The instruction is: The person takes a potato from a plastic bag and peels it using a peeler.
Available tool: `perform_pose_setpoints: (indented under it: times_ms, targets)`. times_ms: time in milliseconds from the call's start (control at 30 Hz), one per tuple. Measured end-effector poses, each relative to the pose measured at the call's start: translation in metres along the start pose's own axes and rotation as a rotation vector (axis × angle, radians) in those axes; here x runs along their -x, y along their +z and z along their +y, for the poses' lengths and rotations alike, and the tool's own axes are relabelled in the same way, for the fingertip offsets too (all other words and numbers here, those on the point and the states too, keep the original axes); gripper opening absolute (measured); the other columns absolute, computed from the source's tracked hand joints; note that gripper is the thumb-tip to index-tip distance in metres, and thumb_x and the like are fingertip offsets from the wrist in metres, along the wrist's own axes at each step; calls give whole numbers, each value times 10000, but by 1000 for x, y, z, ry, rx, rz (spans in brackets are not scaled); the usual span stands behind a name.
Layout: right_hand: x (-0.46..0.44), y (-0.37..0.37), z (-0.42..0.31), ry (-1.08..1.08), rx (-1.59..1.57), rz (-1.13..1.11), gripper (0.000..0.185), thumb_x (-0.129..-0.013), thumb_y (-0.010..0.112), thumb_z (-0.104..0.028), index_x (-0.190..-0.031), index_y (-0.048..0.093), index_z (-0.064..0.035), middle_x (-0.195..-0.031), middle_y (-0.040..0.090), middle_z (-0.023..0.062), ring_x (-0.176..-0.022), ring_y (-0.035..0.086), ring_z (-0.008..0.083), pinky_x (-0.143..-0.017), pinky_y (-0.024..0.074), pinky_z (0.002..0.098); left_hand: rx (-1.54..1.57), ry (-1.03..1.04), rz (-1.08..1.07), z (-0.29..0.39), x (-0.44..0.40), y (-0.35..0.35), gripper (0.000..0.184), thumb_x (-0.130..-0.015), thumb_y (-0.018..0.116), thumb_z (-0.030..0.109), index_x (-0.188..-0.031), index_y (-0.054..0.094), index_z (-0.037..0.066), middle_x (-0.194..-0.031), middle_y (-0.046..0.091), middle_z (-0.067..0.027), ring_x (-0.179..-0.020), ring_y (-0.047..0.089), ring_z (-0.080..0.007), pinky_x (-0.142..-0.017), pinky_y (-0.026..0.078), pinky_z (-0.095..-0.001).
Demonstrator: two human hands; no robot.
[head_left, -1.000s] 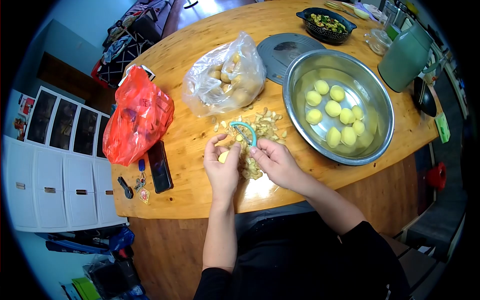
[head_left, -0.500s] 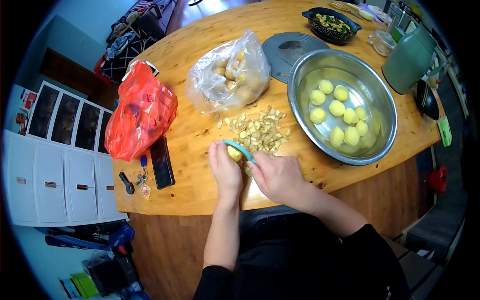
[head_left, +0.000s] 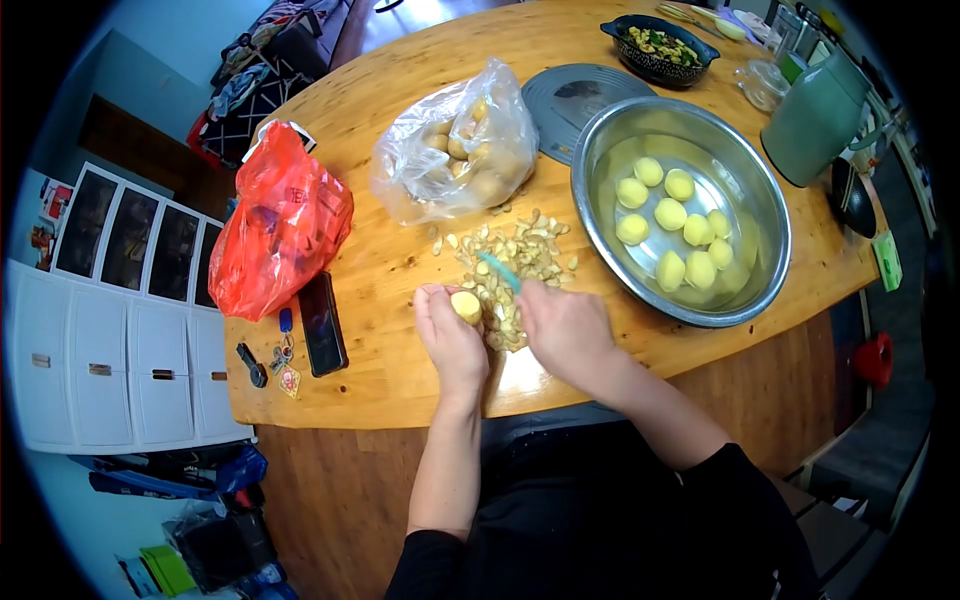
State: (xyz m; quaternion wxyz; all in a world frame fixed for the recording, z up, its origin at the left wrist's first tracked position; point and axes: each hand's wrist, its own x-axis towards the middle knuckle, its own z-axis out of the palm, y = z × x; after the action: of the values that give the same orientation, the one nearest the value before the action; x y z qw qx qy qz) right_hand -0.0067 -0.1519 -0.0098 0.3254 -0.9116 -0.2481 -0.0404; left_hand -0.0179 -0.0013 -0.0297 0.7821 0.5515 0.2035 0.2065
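My left hand (head_left: pixel 450 340) is closed around a small potato (head_left: pixel 466 307) whose upper face shows pale yellow flesh. In my right hand (head_left: pixel 567 325) is a teal peeler (head_left: pixel 499 270), held a little to the right of the potato and apart from it. Beneath and beyond both hands lies a heap of potato peelings (head_left: pixel 525 250) on the wooden table (head_left: pixel 390 385). Several peeled potatoes sit in water in a large metal basin (head_left: pixel 783 245) to the right. Past the peelings stands a clear plastic bag (head_left: pixel 405 190) with unpeeled potatoes (head_left: pixel 488 186) inside.
On the left are a red plastic bag (head_left: pixel 280 235), a phone (head_left: pixel 322 325) and keys (head_left: pixel 287 352). A grey round mat (head_left: pixel 575 95) lies behind the basin. Farther back are a dark dish of food (head_left: pixel 660 50), a glass jar (head_left: pixel 763 85) and a green jug (head_left: pixel 818 120).
My right hand has moved the peeler right and off the potato, where it was touching before. The potato's cut top is now in plain sight in my left hand.
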Motion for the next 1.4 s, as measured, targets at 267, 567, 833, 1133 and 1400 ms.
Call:
perform_pose_setpoints:
  times_ms: [267, 567, 833, 1133, 1400]
  targets:
    - [-8, -11, 6, 197, -638, -100, 276, -1040, 540, -270, -904, 544, -31, -738, 648, 222, -698, 658, 436, -617, 482, 532, 145, -187, -31, 25, 1, 10, 289, -1125, 430, 335, -1019, 527, 84, -806, 562, -24, -650, 524, -109, -542, 421, -237]
    - [-9, -7, -5, 76, -294, -67, 253, -1031, 550, -296, -947, 552, -58, -742, 663, 205, -722, 659, 447, -646, 492, 563, 213, -141, -105, 12, -3, 7, 304, -1127, 429, 369, -1048, 526, 92, -792, 554, -24, -638, 504, -115, -554, 401, -233]
    - [-3, 2, -20, -26, -209, 20, 229, -1029, 545, -262, -922, 547, -59, -648, 654, 171, -587, 659, 409, -548, 509, 542, -73, 68, -17, 8, 0, 12, 236, -1135, 382, 294, -1022, 478, 109, -835, 544, -5, -667, 489, -77, -560, 397, -228]
    - [-18, -8, 5, 61, -156, 38, 222, -1027, 551, -250, -935, 545, -48, -659, 648, 211, -627, 651, 441, -589, 498, 563, -24, 105, -68, 7, -8, 7, 205, -1132, 383, 298, -1069, 454, 118, -959, 562, -26, -747, 508, -76, -617, 436, -235]
    - [-26, 0, -14, 144, -619, 24, 315, -983, 669, -306, -940, 550, -18, -756, 659, 199, -721, 663, 418, -617, 493, 488, -126, 212, -124, -6, -11, 5, 197, -1132, 361, 278, -1097, 459, 110, -1018, 555, -34, -804, 531, -102, -665, 453, -252]
